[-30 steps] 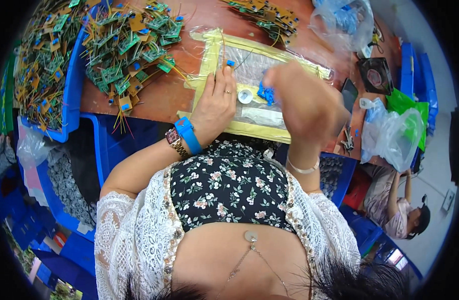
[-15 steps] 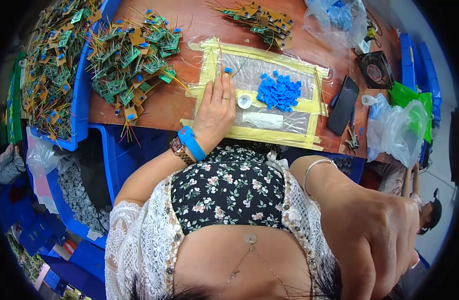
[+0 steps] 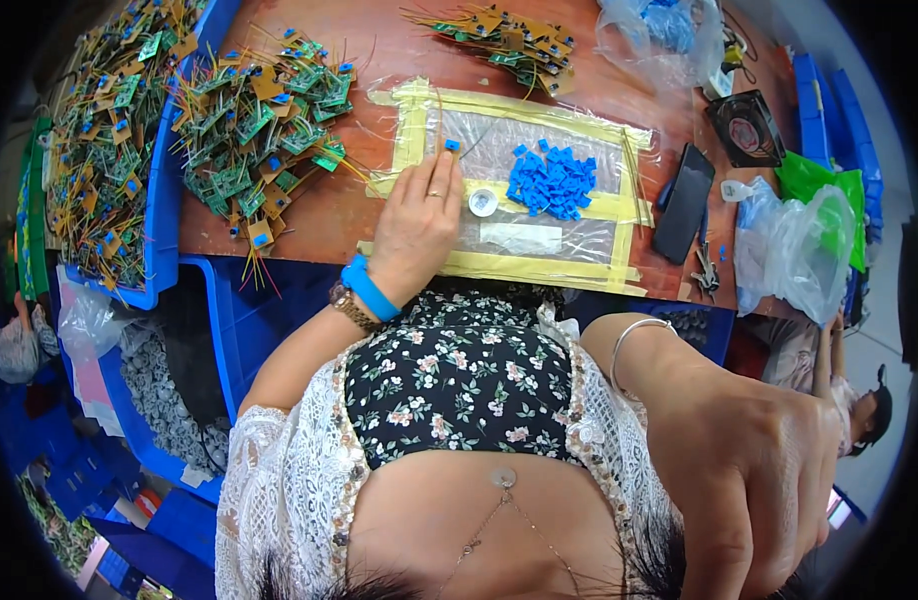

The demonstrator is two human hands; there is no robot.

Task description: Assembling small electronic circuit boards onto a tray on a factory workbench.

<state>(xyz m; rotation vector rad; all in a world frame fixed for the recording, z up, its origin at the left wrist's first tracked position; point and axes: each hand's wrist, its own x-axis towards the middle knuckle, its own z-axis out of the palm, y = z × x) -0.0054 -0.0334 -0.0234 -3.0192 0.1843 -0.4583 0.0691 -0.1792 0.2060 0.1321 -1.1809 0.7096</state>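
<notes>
My left hand (image 3: 417,222) lies on the tabletop mat with its fingers stretched forward and close together. A small blue block (image 3: 452,145) is pinched at its fingertips, with a thin orange wire and a dark wire running from it. A pile of similar small blue pieces (image 3: 551,181) lies on the mat to the right of this hand, and a small round white container (image 3: 483,203) sits between them. My right hand (image 3: 754,470) is raised close to the camera at the lower right. Its fingers are curled closed, and whatever they hold is hidden.
Green and brown circuit boards with wires (image 3: 264,140) are heaped at left; more fill a blue bin (image 3: 161,220). Another bunch (image 3: 504,45) lies at the back. A phone (image 3: 685,205), keys (image 3: 706,272), a black fan (image 3: 745,130) and plastic bags (image 3: 799,250) are on the right.
My left hand and wrist have shifted slightly left and turned a little, the blue block staying at the fingertips. My right hand stays raised and closed. The whole view has shifted slightly.
</notes>
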